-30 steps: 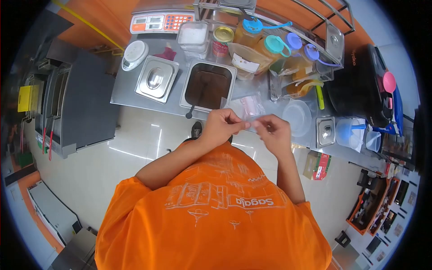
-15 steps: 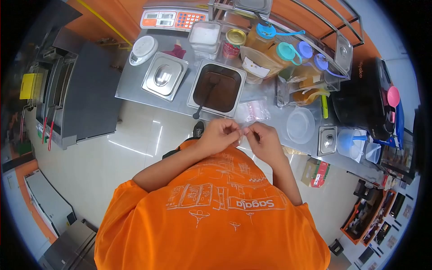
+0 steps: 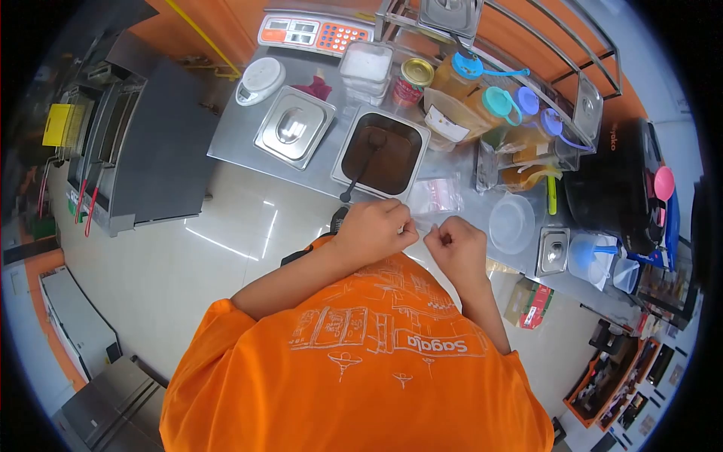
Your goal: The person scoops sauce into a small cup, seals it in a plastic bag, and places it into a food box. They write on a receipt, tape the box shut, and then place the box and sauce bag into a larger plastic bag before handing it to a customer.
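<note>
Both my hands are raised in front of my orange shirt, at the near edge of the steel table, a small gap between them. My left hand [image 3: 375, 232] is closed, thumb against fingers; what it pinches, if anything, is too small to make out. My right hand [image 3: 458, 245] is curled closed too, its contents hidden. Just beyond them a clear plastic bag [image 3: 437, 194] lies flat. A steel pan [image 3: 422, 162] of dark brown sauce [image 3: 388, 162] stands behind my left hand, a black ladle [image 3: 364, 172] resting in it.
Left of the pan are a steel lid [image 3: 295, 126] and a round white scale [image 3: 263, 77]. Behind stand a can [image 3: 412, 83], stacked plastic tubs [image 3: 367, 64] and capped bottles [image 3: 497, 103]. A round plastic container [image 3: 512, 224] and small lidded pan [image 3: 553, 251] sit rightward.
My hands have moved apart from each other; before, their fingertips met. The camera view has shifted slightly, so the table appears further right and lower.
</note>
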Tool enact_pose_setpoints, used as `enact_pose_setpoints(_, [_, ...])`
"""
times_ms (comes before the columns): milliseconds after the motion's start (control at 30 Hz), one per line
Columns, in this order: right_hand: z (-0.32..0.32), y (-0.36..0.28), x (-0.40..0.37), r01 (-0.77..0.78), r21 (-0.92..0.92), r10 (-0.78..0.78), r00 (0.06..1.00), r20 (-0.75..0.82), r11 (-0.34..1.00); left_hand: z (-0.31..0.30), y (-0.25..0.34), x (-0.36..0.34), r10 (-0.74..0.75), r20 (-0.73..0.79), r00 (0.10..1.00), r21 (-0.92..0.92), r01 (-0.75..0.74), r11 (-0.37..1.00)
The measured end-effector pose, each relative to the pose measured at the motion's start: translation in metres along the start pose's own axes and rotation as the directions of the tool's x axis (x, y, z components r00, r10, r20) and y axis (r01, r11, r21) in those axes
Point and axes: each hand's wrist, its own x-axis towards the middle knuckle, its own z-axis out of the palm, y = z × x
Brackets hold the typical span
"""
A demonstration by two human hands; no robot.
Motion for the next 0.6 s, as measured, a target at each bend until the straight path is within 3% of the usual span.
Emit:
enact_pose_setpoints(67, [0.002,-0.001,0.005,-0.052,-0.036,0.049,0.995,-0.083,0.998,-0.004,0.003,0.004,0.043,0.003,0.999,0.092,-0.043,0.995])
enact_pose_setpoints(133, [0.003,-0.005,0.015,-0.106,0.101,0.123,0.976,-0.178,0.989,-0.011,0.004,0.012,0.102,-0.072,0.992,0.127,-0.092,0.988])
enact_pose_setpoints(167, [0.001,-0.006,0.02,-0.112,0.103,0.13,0.975,-0.182,0.988,-0.016,0.003,0.019,0.106,-0.065,0.992,0.125,-0.097,0.987])
enact_pose_setpoints(233, [-0.007,-0.009,0.029,-0.239,0.321,0.272,0.96,-0.06,0.916,-0.025,0.0,0.032,0.28,-0.177,0.944,0.039,-0.277,0.96])
enact_pose_setpoints(267, [-0.012,-0.011,0.033,-0.224,0.287,0.257,0.963,-0.083,0.931,-0.029,0.004,0.031,0.286,-0.168,0.943,0.032,-0.285,0.958])
enact_pose_setpoints(333, [-0.014,-0.014,0.036,-0.167,0.295,0.209,0.971,-0.115,0.941,-0.033,0.013,0.025,-0.164,-0.042,0.986,-0.285,0.145,0.948])
enact_pose_setpoints(367, [-0.014,-0.016,0.037,-0.102,0.3,0.149,0.979,-0.138,0.948,-0.032,0.014,0.024,-0.155,-0.036,0.987,-0.288,0.139,0.948])
enact_pose_setpoints(433, [-0.012,-0.02,0.037,-0.052,0.305,0.095,0.987,-0.128,0.951,-0.029,0.015,0.024,-0.238,0.121,0.964,-0.433,0.267,0.861])
enact_pose_setpoints(500, [-0.012,-0.019,0.038,0.002,0.313,0.037,0.992,-0.119,0.95,-0.022,0.016,0.024,-0.263,0.116,0.958,-0.493,0.286,0.822])
enact_pose_setpoints(567, [-0.009,-0.013,0.038,0.241,0.242,-0.198,0.962,-0.189,0.94,-0.016,0.014,0.024,-0.292,0.119,0.949,-0.547,0.308,0.778])
enact_pose_setpoints(600, [-0.006,-0.01,0.036,0.237,0.243,-0.192,0.962,-0.194,0.941,-0.013,0.013,0.025,-0.23,0.071,0.971,-0.536,0.231,0.812])
